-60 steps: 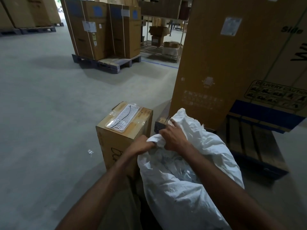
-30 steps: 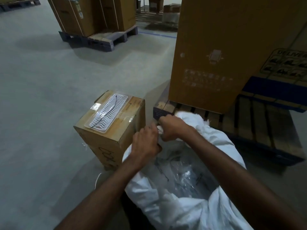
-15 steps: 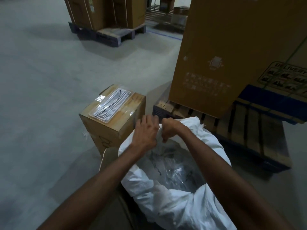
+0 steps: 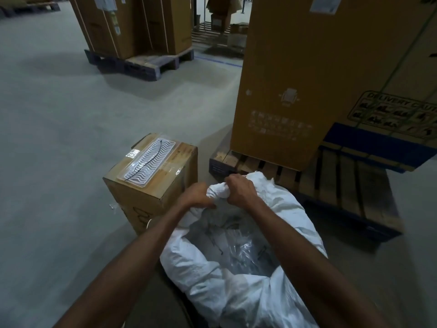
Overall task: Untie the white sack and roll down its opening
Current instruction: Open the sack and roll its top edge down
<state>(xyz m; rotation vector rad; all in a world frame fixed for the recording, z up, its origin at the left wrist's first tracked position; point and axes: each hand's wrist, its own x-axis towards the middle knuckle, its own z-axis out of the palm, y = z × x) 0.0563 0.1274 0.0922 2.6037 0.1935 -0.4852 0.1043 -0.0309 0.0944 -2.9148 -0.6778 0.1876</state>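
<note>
Change since half a second back: I log the left hand (image 4: 197,196), then flat-fingered over the rim, now curled onto the far edge of the crumpled white woven sack (image 4: 236,287), close beside the right hand (image 4: 238,189), which keeps its fist round a bunched roll of the same edge. Sack: on the floor between my arms, mouth already open, clear plastic packets (image 4: 238,245) visible inside. Both hands grip the rim, I judge to turn it outward and downward. Adjacent: brown cardboard carton (image 4: 156,185) bearing a white ridged plastic tray (image 4: 150,163); wooden pallet (image 4: 343,185) behind.
</note>
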